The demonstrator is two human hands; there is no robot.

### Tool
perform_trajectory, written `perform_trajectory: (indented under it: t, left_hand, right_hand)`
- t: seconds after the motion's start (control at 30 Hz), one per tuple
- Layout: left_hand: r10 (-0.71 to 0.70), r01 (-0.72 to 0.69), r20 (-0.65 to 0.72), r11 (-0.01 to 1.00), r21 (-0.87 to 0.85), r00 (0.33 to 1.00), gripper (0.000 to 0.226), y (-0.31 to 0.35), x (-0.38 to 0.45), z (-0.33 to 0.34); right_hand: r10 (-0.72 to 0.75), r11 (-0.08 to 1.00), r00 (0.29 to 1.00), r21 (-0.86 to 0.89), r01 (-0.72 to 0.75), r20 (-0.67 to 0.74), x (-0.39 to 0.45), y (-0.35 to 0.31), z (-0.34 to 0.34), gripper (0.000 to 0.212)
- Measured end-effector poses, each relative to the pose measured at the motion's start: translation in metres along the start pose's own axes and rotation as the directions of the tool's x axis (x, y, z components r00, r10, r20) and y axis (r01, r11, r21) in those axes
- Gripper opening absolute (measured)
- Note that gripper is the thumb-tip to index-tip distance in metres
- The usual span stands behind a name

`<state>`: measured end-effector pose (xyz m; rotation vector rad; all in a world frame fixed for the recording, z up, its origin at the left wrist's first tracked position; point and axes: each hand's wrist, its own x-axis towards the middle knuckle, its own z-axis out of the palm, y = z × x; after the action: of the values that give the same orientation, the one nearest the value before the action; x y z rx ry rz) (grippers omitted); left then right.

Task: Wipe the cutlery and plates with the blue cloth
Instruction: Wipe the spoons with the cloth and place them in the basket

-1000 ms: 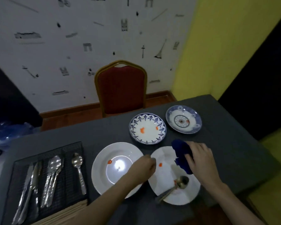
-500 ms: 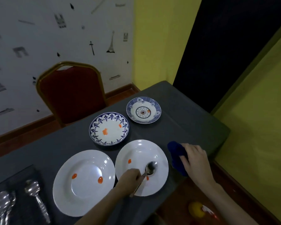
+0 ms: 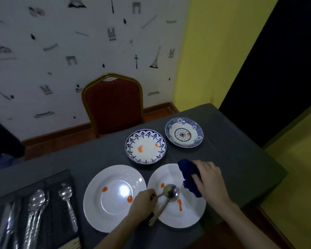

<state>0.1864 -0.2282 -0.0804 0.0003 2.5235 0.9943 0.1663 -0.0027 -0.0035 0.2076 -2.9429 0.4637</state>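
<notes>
Two white plates lie side by side near the front edge, both with orange smears: the left plate (image 3: 104,209) and the right plate (image 3: 190,212). A metal spoon (image 3: 170,192) rests across the right plate, and my left hand (image 3: 144,202) grips its handle. My right hand (image 3: 207,178) holds the bunched blue cloth (image 3: 188,175) over that plate's right rim. Behind stand a blue-rimmed plate (image 3: 145,146) with orange spots and a smaller blue patterned plate (image 3: 184,134).
A black mesh tray (image 3: 50,203) at the front left holds several spoons and other cutlery. A red chair (image 3: 113,105) stands behind the grey table (image 3: 241,150). The table's right edge runs close beside my right forearm.
The view has swung back left. My right hand has brought the cloth from the table edge onto the right plate's rim. My left hand still holds the spoon.
</notes>
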Motion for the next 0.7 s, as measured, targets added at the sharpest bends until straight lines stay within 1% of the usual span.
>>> perform_trajectory:
  t: [0.07,0.17,0.23,0.27,0.3,0.33,0.37,0.43,0.5,0.6,0.63,0.7]
  left_hand:
    - [-0.046,0.040,-0.033,0.986,-0.159,0.998,0.018,-0.002,-0.005,-0.013]
    - [-0.113,0.078,-0.066,0.918,-0.390,0.991,0.021,0.003,-0.019,-0.035]
    - [-0.129,0.067,-0.103,0.881,-0.469,0.986,0.023,0.010,-0.028,-0.048]
    - [-0.131,0.054,-0.125,0.869,-0.492,0.983,0.024,0.012,-0.034,-0.056]
    - [-0.126,0.036,-0.150,0.868,-0.496,0.981,0.024,0.014,-0.039,-0.063]
    - [-0.115,0.014,-0.180,0.876,-0.482,0.977,0.024,0.014,-0.043,-0.070]
    - [-0.105,-0.004,-0.214,0.892,-0.453,0.971,0.024,0.012,-0.049,-0.076]
    - [-0.113,-0.008,-0.273,0.914,-0.405,0.955,0.024,0.008,-0.058,-0.085]
    - [-0.157,0.000,-0.320,0.897,-0.442,0.934,0.023,0.006,-0.062,-0.095]
    - [-0.205,-0.026,-0.366,0.842,-0.538,0.908,0.022,0.002,-0.066,-0.110]
    - [-0.209,-0.035,-0.373,0.833,-0.553,0.904,0.021,0.000,-0.069,-0.112]
    - [-0.220,-0.029,-0.384,0.836,-0.548,0.897,0.021,-0.004,-0.075,-0.115]
  right_hand:
    - [-0.055,0.998,0.998,0.030,0.056,-0.011,0.006,-0.011,0.005,0.034]
    - [-0.196,0.978,0.980,0.060,0.198,-0.030,0.016,-0.039,0.011,0.037]
    - [-0.357,0.933,0.934,0.036,0.358,-0.019,0.019,-0.065,0.018,0.043]
    - [-0.446,0.895,0.895,0.016,0.447,-0.007,0.020,-0.078,0.022,0.047]
    - [-0.515,0.857,0.857,-0.014,0.515,-0.002,0.022,-0.089,0.026,0.048]
    - [-0.554,0.832,0.832,-0.047,0.553,-0.013,0.027,-0.095,0.030,0.045]
    - [-0.559,0.828,0.829,-0.073,0.556,-0.022,0.034,-0.101,0.032,0.040]
    - [-0.522,0.850,0.852,-0.101,0.517,-0.027,0.052,-0.110,0.033,0.038]
    - [-0.515,0.856,0.857,-0.073,0.512,-0.023,0.061,-0.129,0.031,0.034]
    - [-0.585,0.809,0.810,0.045,0.586,-0.032,0.053,-0.161,0.031,0.036]
    - [-0.570,0.817,0.820,0.072,0.572,-0.051,0.053,-0.166,0.029,0.035]
    - [-0.488,0.865,0.871,0.099,0.492,-0.062,0.065,-0.168,0.027,0.031]
